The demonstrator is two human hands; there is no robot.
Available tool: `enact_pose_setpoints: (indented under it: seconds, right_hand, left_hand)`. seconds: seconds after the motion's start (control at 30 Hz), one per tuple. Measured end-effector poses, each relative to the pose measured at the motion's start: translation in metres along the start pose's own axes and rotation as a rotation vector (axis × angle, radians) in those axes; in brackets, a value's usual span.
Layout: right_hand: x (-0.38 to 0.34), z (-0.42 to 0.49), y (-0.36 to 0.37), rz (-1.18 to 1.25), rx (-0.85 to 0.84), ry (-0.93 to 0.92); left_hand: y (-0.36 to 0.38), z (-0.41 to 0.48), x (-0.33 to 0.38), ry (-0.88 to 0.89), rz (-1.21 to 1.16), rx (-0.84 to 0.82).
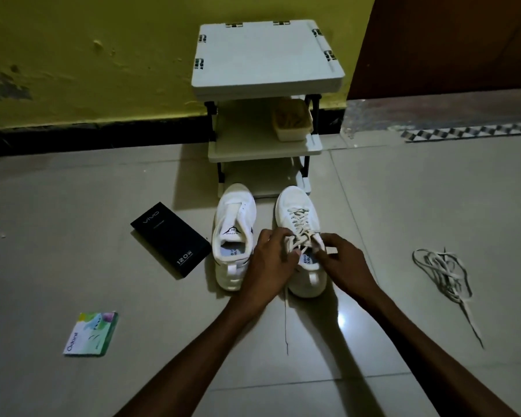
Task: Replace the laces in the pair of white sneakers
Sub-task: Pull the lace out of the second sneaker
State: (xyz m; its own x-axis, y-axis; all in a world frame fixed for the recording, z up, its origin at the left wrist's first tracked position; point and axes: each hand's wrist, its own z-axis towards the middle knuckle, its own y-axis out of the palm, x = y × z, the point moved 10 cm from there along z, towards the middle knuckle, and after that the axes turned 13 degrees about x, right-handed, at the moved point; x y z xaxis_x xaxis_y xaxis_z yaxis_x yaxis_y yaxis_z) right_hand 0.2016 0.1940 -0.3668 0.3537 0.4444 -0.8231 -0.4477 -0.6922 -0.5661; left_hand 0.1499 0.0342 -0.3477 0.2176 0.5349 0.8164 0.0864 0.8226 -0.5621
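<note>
Both sneakers sat side by side on the tile floor (403, 206), toes pointing at the white rack (265, 58).

- Unlaced sneaker (234, 203): eyelets bare, tongue exposed, no hand on it.
- Laced sneaker (294, 198): to the right of the unlaced one, with a cream lace (299, 218) crossed up to the top eyelets.
- Left hand (268, 261): fingers curled over the collar on that shoe's left side. Thumb and fingertips (296, 253) pinched the lace just above the tongue.
- Right hand (345, 263): fingers curled in, gripping the same lace at the top eyelets on the shoe's right side. The exact contact point was partly hidden by the knuckles.
- The lace ran between the two hands across the shoe opening. One thin tail dropped past the heel and trailed on the floor between the forearms.
- Tangle of loose laces (442, 270): on the floor well to the right, apart from both hands.
- Black box (170, 239): just left of the unlaced sneaker.
- Small green-and-white box (91, 334): nearer the camera, on the left.
- Tub (292, 121): on the rack's middle shelf.
</note>
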Motion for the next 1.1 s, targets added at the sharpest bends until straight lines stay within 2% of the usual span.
enact_pose_setpoints:
  seconds: [0.23, 0.4, 0.67, 0.73, 0.83, 0.9, 1.0, 1.1]
  right_hand:
    - [-0.007, 0.005, -0.006, -0.21, -0.002, -0.019]
    - [0.01, -0.012, -0.008, -0.342, -0.013, 0.003]
    - [0.002, -0.02, -0.008, -0.47, 0.021, -0.148]
    - [0.002, -0.022, -0.009, -0.487, 0.032, -0.159]
    - [0.003, -0.029, -0.01, -0.479, 0.042, -0.176]
    - [0.005, -0.033, -0.012, -0.473, 0.045, -0.162]
    - [0.011, -0.035, -0.014, -0.445, 0.037, -0.109]
    - [0.015, -0.034, -0.015, -0.394, 0.041, -0.082]
  left_hand:
    - [0.01, 0.005, 0.001, 0.018, 0.08, 0.038]
    - [0.001, -0.01, 0.014, 0.203, 0.116, 0.021]
    - [0.003, -0.032, 0.041, 0.472, 0.278, -0.018]
    - [0.009, -0.029, 0.037, 0.433, 0.273, -0.046]
    - [0.014, -0.026, 0.03, 0.293, 0.051, -0.115]
    - [0.017, -0.03, 0.031, 0.218, 0.002, -0.173]
    - [0.023, -0.039, 0.031, 0.006, -0.125, -0.289]
    - [0.018, -0.042, 0.033, -0.112, -0.256, -0.31]
